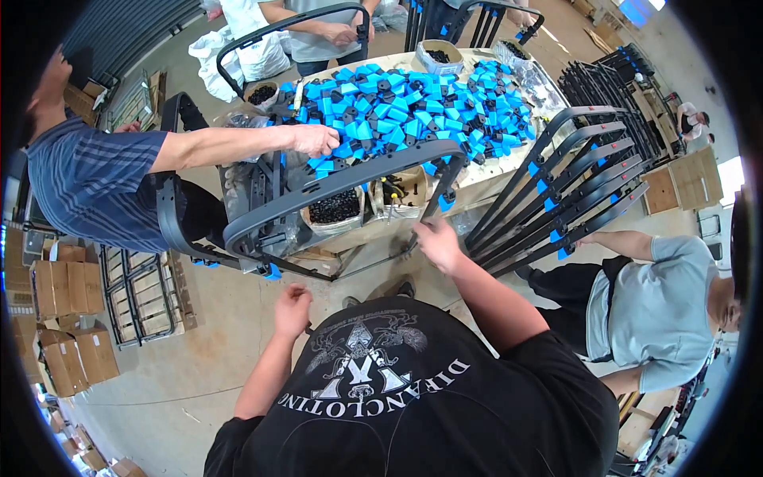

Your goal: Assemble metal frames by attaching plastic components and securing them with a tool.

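Note:
A dark curved tubular frame [350, 184] with blue plastic clips [447, 203] stands in front of me, against the near side of the table. My right hand [439, 246] is closed round the lower part of its right leg, below the clip. My left hand [293, 310] is held low near the frame's left end, apart from it, fingers curled; whatever lies in them, if anything, is hidden. Beyond the frame, a big heap of blue and black plastic parts [413, 103] covers the table [485, 171].
At left, a co-worker's hand [316, 141] reaches to the heap. More frames [588, 171] lean in a row at right, beside another person [652, 294]. Tubs of black parts [334, 208] stand at the table's near edge. Cardboard boxes [67, 290] are stacked at far left.

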`<state>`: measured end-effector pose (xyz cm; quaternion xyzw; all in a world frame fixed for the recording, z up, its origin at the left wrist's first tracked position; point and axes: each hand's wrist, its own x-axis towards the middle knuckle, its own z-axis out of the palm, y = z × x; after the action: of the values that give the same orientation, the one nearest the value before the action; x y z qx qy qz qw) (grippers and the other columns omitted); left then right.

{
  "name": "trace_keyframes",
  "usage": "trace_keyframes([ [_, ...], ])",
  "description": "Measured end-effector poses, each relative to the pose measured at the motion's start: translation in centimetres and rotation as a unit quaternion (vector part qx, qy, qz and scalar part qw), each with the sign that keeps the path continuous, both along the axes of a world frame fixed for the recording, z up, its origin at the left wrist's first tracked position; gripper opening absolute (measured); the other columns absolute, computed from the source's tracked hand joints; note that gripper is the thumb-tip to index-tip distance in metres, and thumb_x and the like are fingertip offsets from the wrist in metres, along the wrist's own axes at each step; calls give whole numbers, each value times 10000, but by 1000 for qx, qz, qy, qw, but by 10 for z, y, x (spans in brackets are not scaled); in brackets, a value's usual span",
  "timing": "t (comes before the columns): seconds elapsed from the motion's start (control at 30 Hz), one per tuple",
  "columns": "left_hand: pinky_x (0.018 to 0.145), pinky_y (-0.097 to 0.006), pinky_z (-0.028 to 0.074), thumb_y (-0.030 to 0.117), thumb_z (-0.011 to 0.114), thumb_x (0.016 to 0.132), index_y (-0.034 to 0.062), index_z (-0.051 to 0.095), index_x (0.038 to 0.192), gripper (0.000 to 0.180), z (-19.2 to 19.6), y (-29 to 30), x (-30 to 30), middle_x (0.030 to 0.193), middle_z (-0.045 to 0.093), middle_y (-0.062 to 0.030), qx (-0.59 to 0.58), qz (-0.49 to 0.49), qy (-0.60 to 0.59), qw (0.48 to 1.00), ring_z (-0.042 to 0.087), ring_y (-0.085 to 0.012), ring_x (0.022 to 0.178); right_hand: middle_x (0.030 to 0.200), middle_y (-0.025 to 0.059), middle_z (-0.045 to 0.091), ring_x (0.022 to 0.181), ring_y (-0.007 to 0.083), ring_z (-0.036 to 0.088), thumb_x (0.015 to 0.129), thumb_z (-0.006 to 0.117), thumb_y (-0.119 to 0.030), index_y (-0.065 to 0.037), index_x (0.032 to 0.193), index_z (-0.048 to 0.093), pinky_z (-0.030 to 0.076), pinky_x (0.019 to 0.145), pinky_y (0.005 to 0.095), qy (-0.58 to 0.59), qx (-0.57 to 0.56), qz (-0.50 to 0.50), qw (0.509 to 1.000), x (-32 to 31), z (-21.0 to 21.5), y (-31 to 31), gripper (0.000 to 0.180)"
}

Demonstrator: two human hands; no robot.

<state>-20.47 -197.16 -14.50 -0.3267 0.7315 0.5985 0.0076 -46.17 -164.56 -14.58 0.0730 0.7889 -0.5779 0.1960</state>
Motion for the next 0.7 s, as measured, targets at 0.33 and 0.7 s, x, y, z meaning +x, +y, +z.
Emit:
trace_keyframes([
  [0.33, 816, -423, 531, 348, 715, 914, -85, 554, 1233, 562, -6, -51, -45, 993, 712, -248, -214, 93, -62, 970, 708, -361, 898, 994, 196, 709, 969, 335, 686, 813, 764, -399, 24, 1193, 618, 522, 884, 388, 181, 281, -37, 942, -51, 3, 30, 587],
  [0.7, 729, -408, 555, 283, 715, 862, -78, 639, 1080, 429, -5, -51, -60, 900, 717, -215, -302, 191, -2, 934, 722, -343, 812, 988, 241, 723, 990, 377, 699, 784, 717, -401, -5, 1182, 677, 537, 863, 419, 109, 372, 133, 912, -97, 33, 32, 563],
])
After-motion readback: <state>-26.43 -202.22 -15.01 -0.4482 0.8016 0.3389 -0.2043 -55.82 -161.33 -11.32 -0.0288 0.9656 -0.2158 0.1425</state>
